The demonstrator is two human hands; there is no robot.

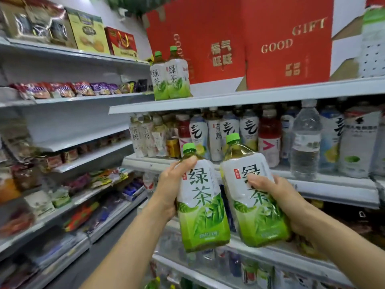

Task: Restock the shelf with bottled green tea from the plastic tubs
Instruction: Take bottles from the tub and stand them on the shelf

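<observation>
From the head camera, the left hand [168, 184] grips a bottle of green tea [201, 201] round its left side, thumb up near the shoulder just under the green cap. The right hand [277, 201] grips a second bottle [253, 197] from the right, fingertips pressed on the white label. Both bottles are held up in the air, tilted slightly, side by side and almost touching, in front of the drinks shelf [312, 180].

Above them, two more green tea bottles [169, 76] stand upright, touching, at the left end of the upper shelf [250, 99], close to its front edge. Just right of them on that shelf stand big red gift boxes [260, 44]. The shelf under it carries a row of mixed drinks [239, 132], with a clear water bottle [305, 140] toward the right. To the left, other shelves [62, 97] hold snack packets.
</observation>
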